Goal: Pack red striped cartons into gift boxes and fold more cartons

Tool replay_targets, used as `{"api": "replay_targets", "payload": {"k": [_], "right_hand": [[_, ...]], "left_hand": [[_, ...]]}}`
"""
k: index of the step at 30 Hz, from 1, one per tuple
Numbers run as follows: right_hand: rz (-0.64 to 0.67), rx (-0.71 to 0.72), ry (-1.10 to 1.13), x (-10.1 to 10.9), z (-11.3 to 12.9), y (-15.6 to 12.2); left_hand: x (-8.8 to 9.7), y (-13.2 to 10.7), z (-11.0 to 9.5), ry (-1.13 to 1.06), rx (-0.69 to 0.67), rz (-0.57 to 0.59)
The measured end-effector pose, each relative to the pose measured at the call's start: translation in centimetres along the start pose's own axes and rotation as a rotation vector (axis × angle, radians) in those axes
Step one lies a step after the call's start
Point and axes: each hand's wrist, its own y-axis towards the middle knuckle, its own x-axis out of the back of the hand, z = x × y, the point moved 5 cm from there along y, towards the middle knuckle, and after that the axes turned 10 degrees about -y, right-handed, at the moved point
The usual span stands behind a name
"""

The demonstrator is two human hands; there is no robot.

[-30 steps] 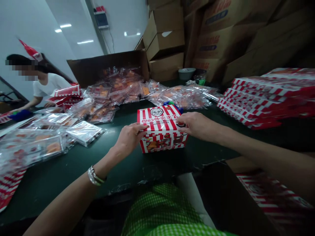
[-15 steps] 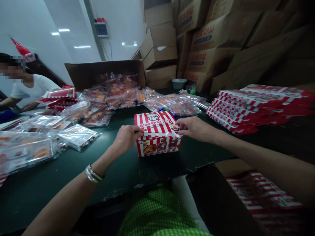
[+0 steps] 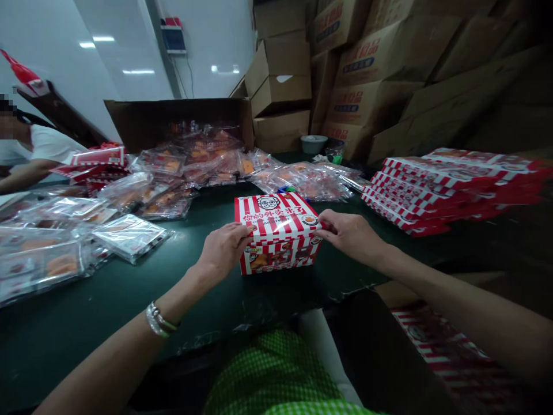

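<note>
Holding: the left hand (image 3: 224, 251) and the right hand (image 3: 352, 235) bear on a red-and-white striped paper box (image 3: 279, 233) from its two ends, each curling over the top edge; neither hand is released, though how firmly they press cannot be told

Box position: flat on a dark green table (image 3: 268, 288), directly ahead of the person and between the forearms, just back from the table's near edge

Long axis: runs left to right across the view, roughly parallel to that near edge, with the hands at opposite ends

Facing: the long printed side faces the person; the top tilts up toward the camera and bears a bespectacled cartoon head (image 3: 268, 203) above a line of Chinese lettering

Nearer hand: neither is clearly nearer; both touch the box

Left wrist: a silver bracelet (image 3: 156, 320) circles it

Left of the box: sealed clear food bags (image 3: 129, 236) lie spread on the table

Behind: more bags fill an open cardboard carton (image 3: 177, 118)

Right: flat striped box blanks (image 3: 449, 193) stand stacked

Far left: a co-worker's white sleeve (image 3: 52, 151) shows at the table's end
</note>
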Motion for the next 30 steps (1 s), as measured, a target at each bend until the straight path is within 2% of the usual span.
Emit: {"api": "replay_targets", "payload": {"k": [4,9,11,14,19,22,26,30], "right_hand": [[-0.05,0.113,-0.03,-0.1,0.4,-0.8],[-0.061,0.15,0.044,0.0,0.5,-1.6],[-0.066,0.147,0.031,0.2,0.6,-1.7],[-0.139,0.192,0.004,0.3,1.4,-1.6],[-0.277,0.359,-0.067,-1.9,2.9,-2.0],[-0.339,0.337,-0.085,-3.2,2.8,-2.3],[-0.365,0.335,-0.092,-3.4,2.7,-2.4],[-0.383,0.32,-0.111,-3.2,2.9,-2.3]], "left_hand": [[-0.4,-0.8,0.4,-0.006,-0.068,-0.071],[-0.4,-1.7,1.1,-0.046,-0.186,-0.162],[-0.5,-1.9,1.3,-0.049,-0.228,-0.18],[-0.8,-2.0,1.3,-0.035,-0.268,-0.177],[-0.6,-1.8,0.7,-0.027,-0.275,-0.202],[0.2,-1.5,0.3,-0.01,-0.186,-0.153],[1.3,-1.2,0.5,0.085,0.083,-0.084],[1.3,-1.5,1.4,-0.162,0.202,-0.148]]}}
